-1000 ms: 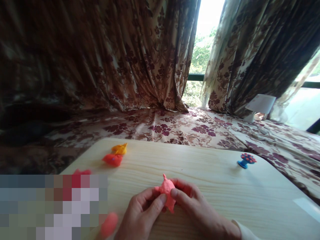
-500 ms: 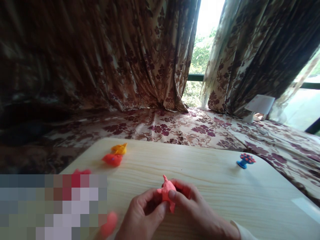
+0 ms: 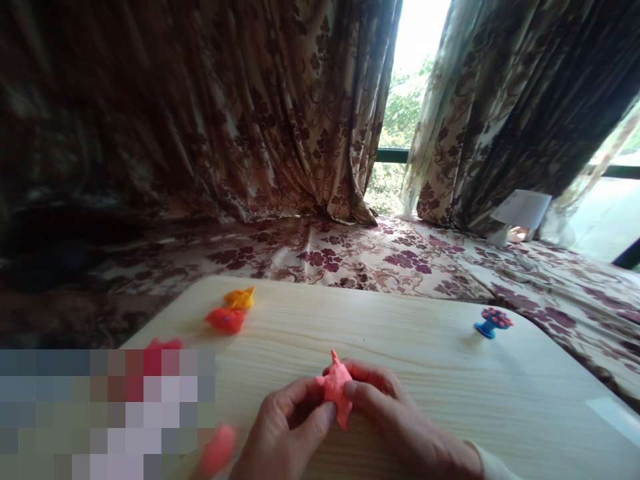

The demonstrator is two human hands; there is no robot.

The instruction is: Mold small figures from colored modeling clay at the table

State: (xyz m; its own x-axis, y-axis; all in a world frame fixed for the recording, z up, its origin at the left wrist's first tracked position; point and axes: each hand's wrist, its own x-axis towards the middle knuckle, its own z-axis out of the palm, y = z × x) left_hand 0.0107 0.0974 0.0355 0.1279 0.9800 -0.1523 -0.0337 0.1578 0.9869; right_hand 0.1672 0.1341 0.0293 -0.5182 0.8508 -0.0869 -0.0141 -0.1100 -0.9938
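A lump of pink modelling clay (image 3: 335, 387), pulled out into several points, is held just over the near middle of the table. My left hand (image 3: 295, 420) grips its left and lower side between thumb and fingers. From the right, my right hand (image 3: 383, 400) pinches the same lump, its thumb lying on the front face. The fingertips behind the clay are hidden. To the left of my left hand sits a blurred pink-red lump (image 3: 219, 448), partly cut off by a pixelated patch.
On the wooden table (image 3: 400, 340) stand a blue clay piece with red dots (image 3: 493, 321) at right, and an orange lump (image 3: 240, 298) beside a red lump (image 3: 226, 321) at far left. Behind are a flowered cloth (image 3: 320, 257), a white lamp (image 3: 523, 208) and curtains (image 3: 280, 120).
The pink clay has tilted slightly in my fingers, its upper point shifting a little right. My right thumb has moved slightly right across it. Both hands keep hold.
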